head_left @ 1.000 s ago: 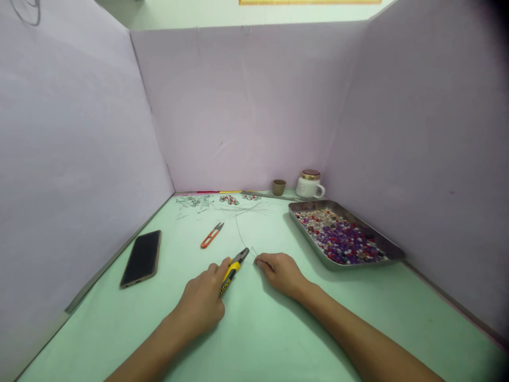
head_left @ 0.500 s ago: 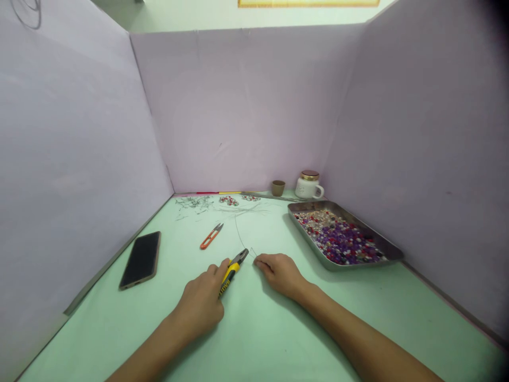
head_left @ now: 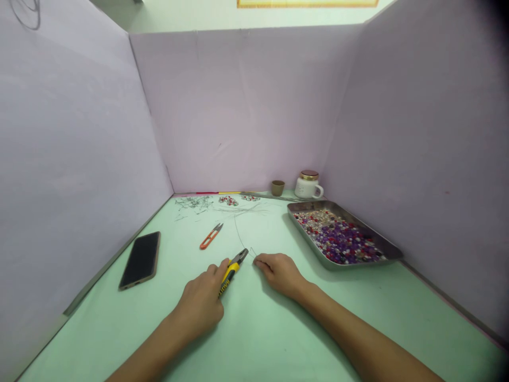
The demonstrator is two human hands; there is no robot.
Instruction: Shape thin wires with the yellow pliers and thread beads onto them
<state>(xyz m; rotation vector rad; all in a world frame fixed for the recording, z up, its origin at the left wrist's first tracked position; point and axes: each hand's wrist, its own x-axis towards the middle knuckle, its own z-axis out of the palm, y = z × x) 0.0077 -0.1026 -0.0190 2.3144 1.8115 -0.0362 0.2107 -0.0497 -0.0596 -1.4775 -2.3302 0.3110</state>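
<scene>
My left hand is wrapped round the yellow and black handles of a pair of pliers, whose metal jaws point up and to the right. A thin wire runs from the far side of the table down to the jaws. On the other side of them it shows a sharp bend and reaches the fingertips of my right hand, which pinch it. Whether the jaws are clamped on the wire is too small to tell. Orange thread snips lie just beyond the pliers.
A metal tray of mixed beads stands at right, a phone at left. Toward the back are wire scraps, beaded pieces, a small brown cup and a lidded white mug. Pale panels enclose three sides.
</scene>
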